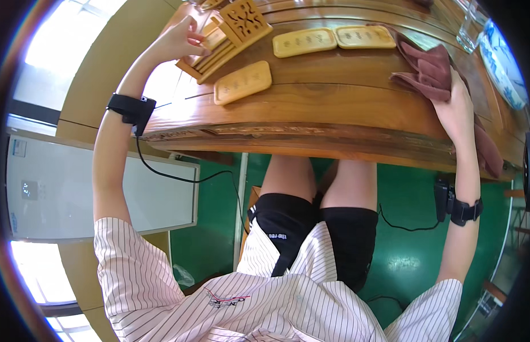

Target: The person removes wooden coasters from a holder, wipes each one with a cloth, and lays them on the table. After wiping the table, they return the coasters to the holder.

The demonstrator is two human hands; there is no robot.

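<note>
My left hand reaches over a bamboo rack with slats and a cut-out end panel, at the upper left of the table. Its fingers are bent beside a pale piece in the rack; whether they grip it is unclear. On the right, my right hand clutches a brown cloth, part of which hangs past the wrist. A single rectangular bamboo tray lies in front of the rack. Farther back, a second tray and a third tray lie end to end. All three bear dark markings.
The polished wooden table has a carved front edge above my legs. A blue-and-white porcelain vessel and a clear glass stand at the far right. Black cables hang from both wrist straps. A white appliance stands at left.
</note>
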